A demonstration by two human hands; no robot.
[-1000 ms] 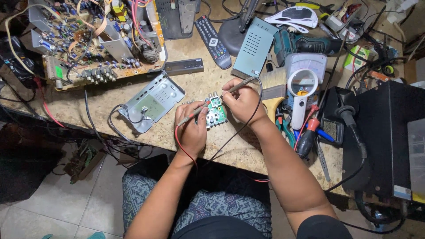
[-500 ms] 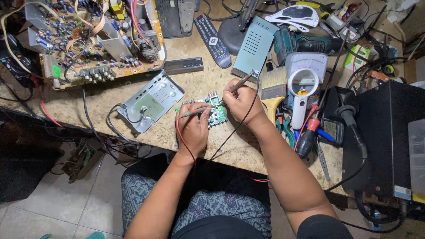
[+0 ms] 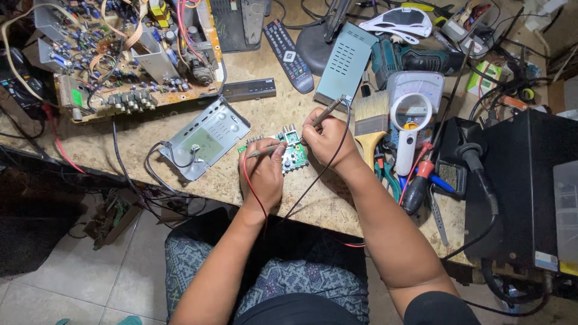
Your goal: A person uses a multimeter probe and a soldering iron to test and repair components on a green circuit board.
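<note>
A cluttered tabletop (image 3: 180,129). The left hand (image 3: 263,171) has slid back off the small green board (image 3: 289,151), its grip closed on a red-wired probe (image 3: 263,151); the right hand (image 3: 325,137) pinches a black-wired probe (image 3: 327,111) just above the board, between both grips, so probing continues.

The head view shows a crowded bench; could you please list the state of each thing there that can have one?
Left hand: closed on a red-wired probe, tip on the small green board.
Right hand: closed on a black-wired probe.
Small green board: flat on the bench, bare.
Large circuit board: exposed, uncased.
Metal cover: detached, lying flat.
Magnifier: lying down, unused.
Paintbrush: lying down, unused.
</note>
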